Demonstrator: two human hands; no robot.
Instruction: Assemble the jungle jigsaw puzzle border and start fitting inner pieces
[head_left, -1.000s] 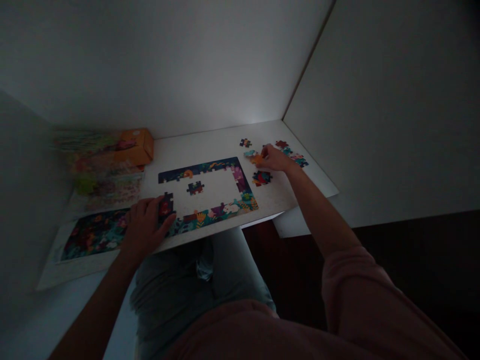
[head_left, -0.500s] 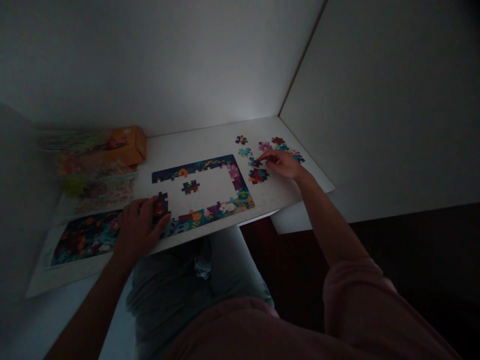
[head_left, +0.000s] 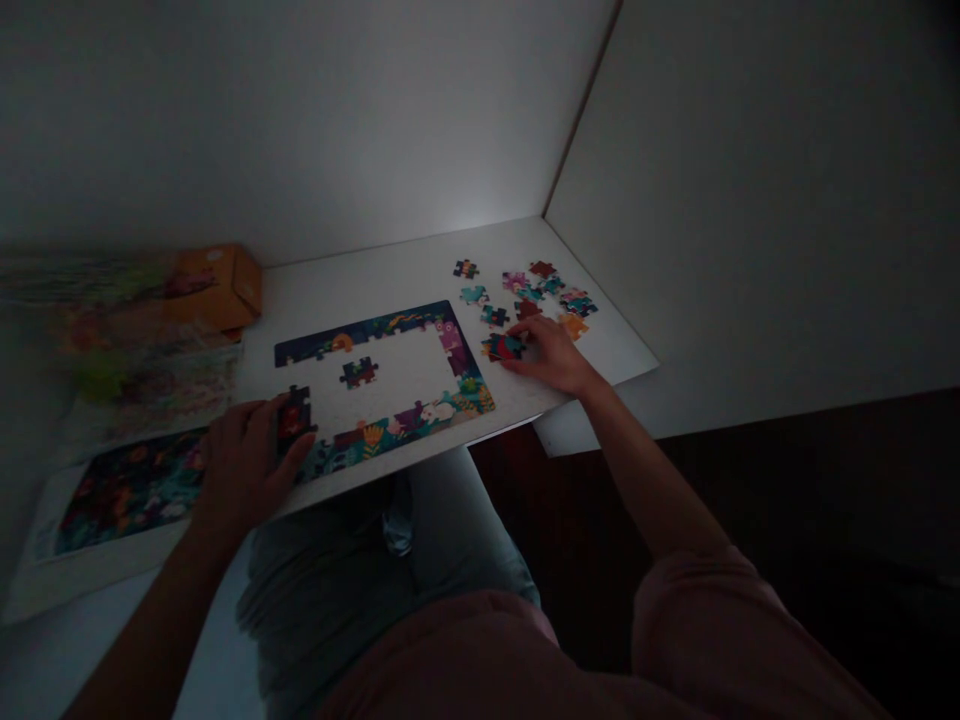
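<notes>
The left hand [head_left: 244, 465] closes on a dark jigsaw piece [head_left: 295, 418] at the near-left end of the part-built puzzle border [head_left: 375, 335]; the right hand [head_left: 551, 355], nearer the far right corner of the white desk [head_left: 607, 345], rests on a red-and-blue piece [head_left: 499, 347], its grip unclear; about ten loose pieces [head_left: 540, 290] lie beyond; one piece [head_left: 358, 372] sits inside the border.

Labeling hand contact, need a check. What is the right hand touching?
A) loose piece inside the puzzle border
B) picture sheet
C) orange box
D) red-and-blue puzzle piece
D: the right hand lies against the red-and-blue piece.
</notes>
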